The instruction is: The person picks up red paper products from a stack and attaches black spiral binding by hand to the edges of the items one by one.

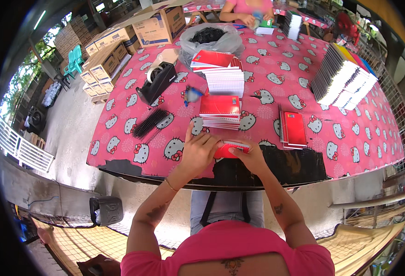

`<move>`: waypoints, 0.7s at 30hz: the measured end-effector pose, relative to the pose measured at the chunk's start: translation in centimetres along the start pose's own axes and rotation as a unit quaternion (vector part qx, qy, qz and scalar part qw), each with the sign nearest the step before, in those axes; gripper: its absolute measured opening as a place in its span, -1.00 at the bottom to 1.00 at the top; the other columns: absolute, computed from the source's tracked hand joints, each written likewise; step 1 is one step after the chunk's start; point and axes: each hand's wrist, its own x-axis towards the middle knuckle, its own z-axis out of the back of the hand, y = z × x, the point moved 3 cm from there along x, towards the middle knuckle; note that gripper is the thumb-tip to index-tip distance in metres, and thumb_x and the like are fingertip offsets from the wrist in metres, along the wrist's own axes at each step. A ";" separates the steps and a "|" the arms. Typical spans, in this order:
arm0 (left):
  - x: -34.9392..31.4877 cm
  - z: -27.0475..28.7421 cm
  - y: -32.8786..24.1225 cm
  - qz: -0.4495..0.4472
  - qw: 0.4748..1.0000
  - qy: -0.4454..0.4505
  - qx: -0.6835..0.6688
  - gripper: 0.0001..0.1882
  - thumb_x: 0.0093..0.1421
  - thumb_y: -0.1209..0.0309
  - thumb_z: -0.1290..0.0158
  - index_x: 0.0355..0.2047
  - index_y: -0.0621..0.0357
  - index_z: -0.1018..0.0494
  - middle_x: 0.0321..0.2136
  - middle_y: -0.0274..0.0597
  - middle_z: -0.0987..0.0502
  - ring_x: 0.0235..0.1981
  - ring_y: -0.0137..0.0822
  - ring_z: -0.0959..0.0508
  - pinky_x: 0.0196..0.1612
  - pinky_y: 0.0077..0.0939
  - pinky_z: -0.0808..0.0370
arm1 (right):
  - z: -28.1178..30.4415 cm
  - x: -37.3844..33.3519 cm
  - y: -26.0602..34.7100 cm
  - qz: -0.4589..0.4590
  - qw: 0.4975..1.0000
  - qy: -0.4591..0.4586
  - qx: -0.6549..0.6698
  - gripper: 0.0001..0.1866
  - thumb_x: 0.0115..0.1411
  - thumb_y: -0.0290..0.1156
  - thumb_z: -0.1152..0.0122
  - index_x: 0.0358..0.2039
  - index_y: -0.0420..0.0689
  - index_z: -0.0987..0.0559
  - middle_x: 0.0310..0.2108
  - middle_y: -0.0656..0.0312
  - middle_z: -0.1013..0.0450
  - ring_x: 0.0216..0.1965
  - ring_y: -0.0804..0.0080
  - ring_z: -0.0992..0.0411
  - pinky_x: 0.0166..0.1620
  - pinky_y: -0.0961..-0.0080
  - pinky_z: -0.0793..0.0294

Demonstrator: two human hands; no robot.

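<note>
At left, black coils (151, 123) lie on the table (267, 108). The left hand (199, 152), one finger extended, meets the left end of a small red notebook (226, 152) at the table's near edge; I cannot tell how firmly. The notebook looks light and bendable, its cover perhaps slippery, best held by its edges. The right hand (250, 155) grips its right end, thumb on top.
</note>
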 end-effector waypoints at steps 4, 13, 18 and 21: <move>-0.8 -1.9 -0.3 0.006 0.996 -0.003 0.086 -0.40 0.28 0.08 -0.01 0.18 0.25 -0.34 0.18 0.02 -0.37 0.27 -0.02 -0.31 0.32 0.25 0.01 | -0.5 -0.1 -1.3 -0.018 0.999 0.031 0.027 -0.66 0.25 -0.46 -0.24 0.02 -0.27 -0.56 -0.12 0.19 -0.58 -0.11 0.56 -0.48 0.01 0.54 -0.46; 0.5 -1.9 -1.5 0.040 0.984 -0.107 0.140 -0.04 0.32 -0.24 0.30 0.31 0.53 -0.04 0.32 0.42 -0.06 0.41 0.27 0.01 0.35 0.31 0.20 | -1.5 0.7 0.9 0.041 0.999 -0.021 0.020 -0.64 0.24 -0.50 -0.23 0.05 -0.25 -0.56 -0.08 0.20 -0.59 -0.07 0.59 -0.47 0.04 0.55 -0.45; -3.4 -4.6 -3.7 -0.005 0.997 -0.064 0.046 -0.04 0.32 -0.23 0.29 0.32 0.51 -0.01 0.34 0.38 -0.03 0.41 0.25 0.03 0.35 0.28 0.21 | -0.7 0.4 -1.4 0.041 0.999 0.002 -0.028 -0.67 0.24 -0.50 -0.21 0.03 -0.22 -0.57 -0.10 0.21 -0.60 -0.09 0.61 -0.47 0.03 0.55 -0.45; 0.9 -2.9 -2.3 0.041 0.993 -0.074 0.078 -0.09 0.33 -0.17 0.23 0.33 0.50 -0.02 0.36 0.35 -0.02 0.43 0.20 0.06 0.36 0.29 0.23 | -1.4 0.6 -3.0 -0.002 0.998 -0.008 0.065 -0.70 0.25 -0.52 -0.20 -0.01 -0.23 -0.59 -0.14 0.22 -0.60 -0.12 0.60 -0.49 -0.01 0.56 -0.47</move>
